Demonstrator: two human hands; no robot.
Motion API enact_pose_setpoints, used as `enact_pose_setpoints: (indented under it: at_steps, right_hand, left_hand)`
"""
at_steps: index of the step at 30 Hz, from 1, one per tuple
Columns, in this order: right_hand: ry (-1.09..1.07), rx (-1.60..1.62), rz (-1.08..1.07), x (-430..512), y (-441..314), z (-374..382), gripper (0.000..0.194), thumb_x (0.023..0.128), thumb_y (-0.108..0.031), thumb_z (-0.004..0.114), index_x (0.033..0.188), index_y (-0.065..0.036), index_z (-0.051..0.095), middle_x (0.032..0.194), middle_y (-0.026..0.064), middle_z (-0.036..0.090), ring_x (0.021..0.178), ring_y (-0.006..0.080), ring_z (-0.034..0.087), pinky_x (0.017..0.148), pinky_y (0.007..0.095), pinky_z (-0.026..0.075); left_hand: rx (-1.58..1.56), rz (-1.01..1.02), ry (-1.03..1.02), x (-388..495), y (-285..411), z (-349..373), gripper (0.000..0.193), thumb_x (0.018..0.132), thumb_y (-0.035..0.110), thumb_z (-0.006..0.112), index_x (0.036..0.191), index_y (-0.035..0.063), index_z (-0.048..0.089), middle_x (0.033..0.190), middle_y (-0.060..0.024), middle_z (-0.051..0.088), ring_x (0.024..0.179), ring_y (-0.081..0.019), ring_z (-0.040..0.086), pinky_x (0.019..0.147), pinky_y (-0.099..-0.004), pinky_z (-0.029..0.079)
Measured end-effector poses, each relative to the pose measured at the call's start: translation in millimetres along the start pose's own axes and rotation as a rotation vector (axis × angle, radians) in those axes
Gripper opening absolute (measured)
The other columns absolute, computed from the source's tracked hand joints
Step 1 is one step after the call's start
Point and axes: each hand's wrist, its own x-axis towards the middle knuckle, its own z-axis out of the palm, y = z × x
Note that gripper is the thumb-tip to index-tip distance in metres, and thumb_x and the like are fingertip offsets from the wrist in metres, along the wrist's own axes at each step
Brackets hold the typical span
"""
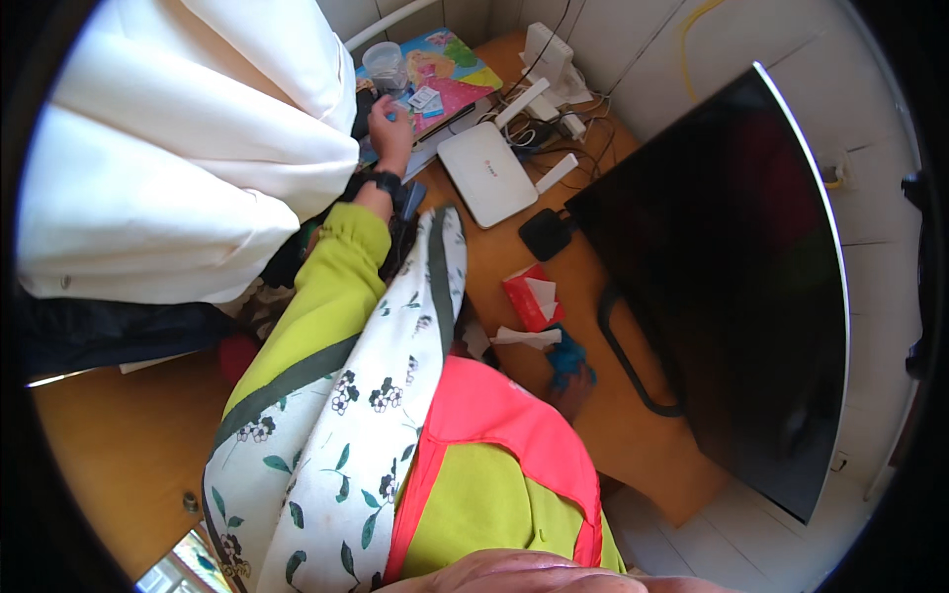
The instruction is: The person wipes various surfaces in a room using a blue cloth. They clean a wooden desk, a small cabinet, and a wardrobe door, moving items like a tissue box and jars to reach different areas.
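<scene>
My left hand, with a black watch at its wrist, reaches to the near edge of a picture book with a cartoon cover. Its fingers are curled, and a speck of blue shows at them; whether they hold something is unclear. Small blue-and-white packets and a clear plastic tub lie on the book close by. My right hand, partly shaded, grips a crumpled blue cloth on the wooden desk. Beside the cloth are a white tissue and a red tissue pack.
A large black monitor stands along the right on a dark stand. A white router with antennas sits mid-desk, near tangled cables and a white upright box. White cloth hangs at the left.
</scene>
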Motion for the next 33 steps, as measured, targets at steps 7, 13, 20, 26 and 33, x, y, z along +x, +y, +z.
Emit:
enact_pose_setpoints:
  at_steps: [7,13,20,26,33]
  right_hand:
    - [0.035,-0.104,-0.026,5.8,14.9,20.4,0.024,0.079,-0.011,0.065,0.1,-0.002,0.058,0.139,0.0278,0.053,0.123,0.0514,0.051,0.103,0.059,0.042]
    - [0.045,-0.063,0.111,0.6,6.1,24.1,0.025,0.076,-0.003,0.065,0.1,-0.002,0.057,0.137,0.0285,0.053,0.124,0.0503,0.051,0.103,0.0568,0.042]
    - [0.004,-0.039,0.179,0.6,1.2,23.2,0.031,0.075,-0.001,0.066,0.105,-0.003,0.057,0.143,0.0269,0.048,0.128,0.0489,0.048,0.105,0.056,0.041]
    - [-0.041,-0.003,0.2,-4.5,14.0,27.0,0.038,0.074,-0.006,0.071,0.109,-0.004,0.058,0.145,0.0262,0.047,0.132,0.0474,0.046,0.106,0.0551,0.041]
    - [-0.062,0.073,0.234,-2.2,21.4,28.7,0.038,0.074,-0.009,0.073,0.109,-0.006,0.059,0.146,0.0262,0.046,0.134,0.0486,0.044,0.109,0.0557,0.039]
  left_hand:
    - [-0.202,0.001,-0.75,-187.0,6.6,-70.4,0.016,0.094,0.012,0.065,0.109,0.0069,0.069,0.101,-0.0134,0.071,0.086,-0.0272,0.07,0.076,-0.0361,0.056]
    - [-0.173,0.675,-1.321,-263.5,48.8,-84.5,0.043,0.083,0.017,0.075,0.124,0.0121,0.065,0.136,-0.0145,0.057,0.118,-0.037,0.059,0.096,-0.0435,0.051]
    - [-0.085,1.255,-1.448,-327.2,86.4,-61.1,0.07,0.081,0.027,0.075,0.147,0.0216,0.05,0.163,-0.0158,0.03,0.146,-0.0384,0.034,0.116,-0.0532,0.031]
    - [0.181,1.538,-1.141,-376.6,72.5,-46.8,0.065,0.085,0.03,0.067,0.148,0.0221,0.048,0.162,-0.0163,0.031,0.149,-0.0385,0.031,0.122,-0.0531,0.024]
    - [0.297,1.311,-1.178,-368.3,94.7,-23.4,0.061,0.086,0.03,0.063,0.144,0.0199,0.05,0.153,-0.0175,0.044,0.148,-0.038,0.033,0.123,-0.0557,0.019]
